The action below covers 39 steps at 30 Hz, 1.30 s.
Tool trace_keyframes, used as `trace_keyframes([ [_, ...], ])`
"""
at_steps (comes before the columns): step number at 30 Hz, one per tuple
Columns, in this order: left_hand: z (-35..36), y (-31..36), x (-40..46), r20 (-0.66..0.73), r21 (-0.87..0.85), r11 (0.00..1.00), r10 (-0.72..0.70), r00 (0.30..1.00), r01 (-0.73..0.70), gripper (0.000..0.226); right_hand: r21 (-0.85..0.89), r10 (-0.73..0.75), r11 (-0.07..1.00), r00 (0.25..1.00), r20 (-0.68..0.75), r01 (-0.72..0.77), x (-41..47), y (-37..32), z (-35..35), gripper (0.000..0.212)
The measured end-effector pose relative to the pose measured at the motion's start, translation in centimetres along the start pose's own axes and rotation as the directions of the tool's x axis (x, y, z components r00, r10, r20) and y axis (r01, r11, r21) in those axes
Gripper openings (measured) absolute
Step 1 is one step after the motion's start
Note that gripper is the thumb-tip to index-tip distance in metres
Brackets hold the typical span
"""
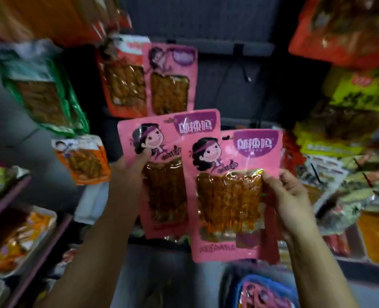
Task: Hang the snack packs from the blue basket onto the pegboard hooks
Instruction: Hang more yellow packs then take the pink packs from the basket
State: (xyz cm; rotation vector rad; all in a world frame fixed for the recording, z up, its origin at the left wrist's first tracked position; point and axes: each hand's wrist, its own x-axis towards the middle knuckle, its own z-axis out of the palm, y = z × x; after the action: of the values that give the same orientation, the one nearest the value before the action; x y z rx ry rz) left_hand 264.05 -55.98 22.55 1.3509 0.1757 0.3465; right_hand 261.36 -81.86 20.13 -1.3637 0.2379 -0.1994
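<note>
Both forearms reached upward; the left hand [130,167] and right hand [288,196] each pinched something, thumbs in front.

I see two pink packs up front: left pack [161,174] and right pack [233,192], each with a purple label patch, white lettering, a cartoon face with dark hair and purple headband, and a clear window showing orange-brown strips. Hanging pink pack [170,81] has the same print. Beside it an orange-red pack [121,74]. Green-edged pack [44,94] far left. Yellow-green packs [357,94] on the right. Pegboard [239,90] is dark grey. Basket [241,292] rim is blue.
</note>
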Motion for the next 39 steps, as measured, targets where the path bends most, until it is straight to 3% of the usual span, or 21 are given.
trace_keyframes([
  [6,-2.6,2.9,8.0,0.109,-0.063,0.998,0.008,0.994,-0.001,0.012,-0.181,-0.118,0.977,0.993,-0.017,0.112,2.7,-0.9,9.2,0.032],
  [10,-2.6,3.7,11.9,0.225,-0.069,0.997,-0.004,0.974,0.02,0.013,-0.272,-0.274,0.933,0.956,-0.104,0.238,5.3,-1.1,13.8,0.051],
  [15,-3.4,3.9,14.3,0.316,-0.058,0.997,-0.025,0.948,0.046,0.016,-0.34,-0.38,0.884,0.917,-0.123,0.321,7.1,-2.1,16.5,0.04],
  [21,-3.6,3.9,14.8,0.387,-0.022,0.998,-0.051,0.921,0.065,0.02,-0.209,-0.309,0.926,0.95,0.052,0.313,7.5,-2.8,17.5,0.016],
  [26,-3.5,4.5,15.8,0.352,-0.056,0.998,0.038,0.935,-0.02,0.02,-0.2,-0.325,0.925,0.945,0.026,0.323,7.9,-2.7,18.4,0.014],
  [31,-3.0,4.4,17.5,0.267,0.035,0.989,0.128,0.955,-0.143,0.015,-0.216,-0.328,0.922,0.945,0.008,0.322,8.9,-2.5,18.6,0.021],
  [39,-2.5,3.2,20.3,0.313,0.049,0.989,0.116,0.943,-0.139,0.01,-0.198,-0.297,0.937,0.955,-0.02,0.287,10.4,-1.4,19.3,0.019],
])
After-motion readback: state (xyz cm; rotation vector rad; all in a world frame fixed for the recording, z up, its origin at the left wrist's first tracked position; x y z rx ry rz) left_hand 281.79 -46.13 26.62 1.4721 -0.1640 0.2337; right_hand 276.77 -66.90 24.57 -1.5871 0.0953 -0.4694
